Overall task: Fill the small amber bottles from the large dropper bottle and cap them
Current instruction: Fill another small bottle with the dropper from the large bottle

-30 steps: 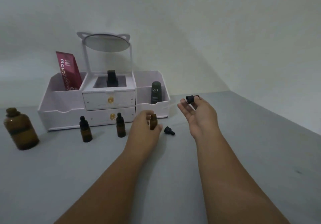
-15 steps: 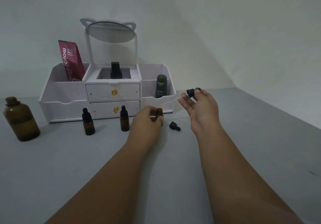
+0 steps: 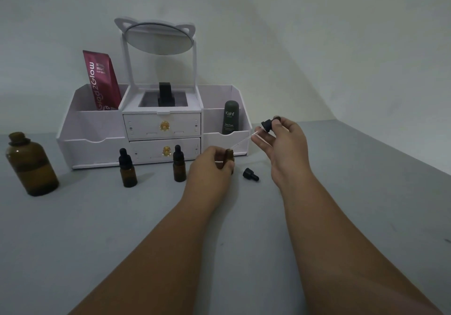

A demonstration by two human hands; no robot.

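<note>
The left hand [image 3: 210, 165] grips an uncapped small amber bottle [image 3: 229, 155] standing on the grey counter [image 3: 244, 217]; the right hand [image 3: 285, 148] pinches a black dropper [image 3: 267, 125] by its cap, glass tip slanting into the bottle's mouth; a loose black cap [image 3: 250, 174] lies just beside; two capped bottles [image 3: 128, 168] stand left; the large amber bottle [image 3: 30, 164] sits open, far left.

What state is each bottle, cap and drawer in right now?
Large amber bottle: uncapped, upright.
Two small bottles: capped, upright.
Third small bottle: open, in left hand.
Dropper: in right hand.
Loose cap: lying sideways.
Drawers: closed.
</note>
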